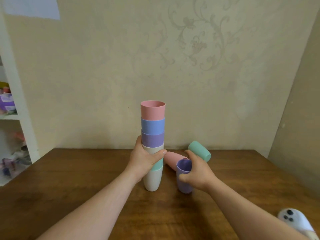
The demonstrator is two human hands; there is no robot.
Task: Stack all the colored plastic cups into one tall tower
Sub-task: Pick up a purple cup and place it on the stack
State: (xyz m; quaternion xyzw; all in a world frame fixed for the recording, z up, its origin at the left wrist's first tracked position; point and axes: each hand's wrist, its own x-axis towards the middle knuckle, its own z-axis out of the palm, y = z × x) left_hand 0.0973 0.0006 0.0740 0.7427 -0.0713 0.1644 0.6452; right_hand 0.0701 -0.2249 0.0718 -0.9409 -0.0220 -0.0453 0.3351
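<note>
Stacking is midway: left hand (144, 161) grips the six-cup tower (153, 144) near the table's (69, 187) far edge, while right hand (197, 174) closes on a purple cup (183, 166) beside it. Next, lift it onto the pink top cup (153, 110); pink (171, 159) and green (199, 150) cups lie behind.

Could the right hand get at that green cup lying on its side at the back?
Probably yes: the green cup lies just behind the right hand with nothing between, but that hand is gripping the purple cup and would have to let go first.

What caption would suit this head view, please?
Left hand steadies the cup tower; right hand grips a purple cup.
</note>
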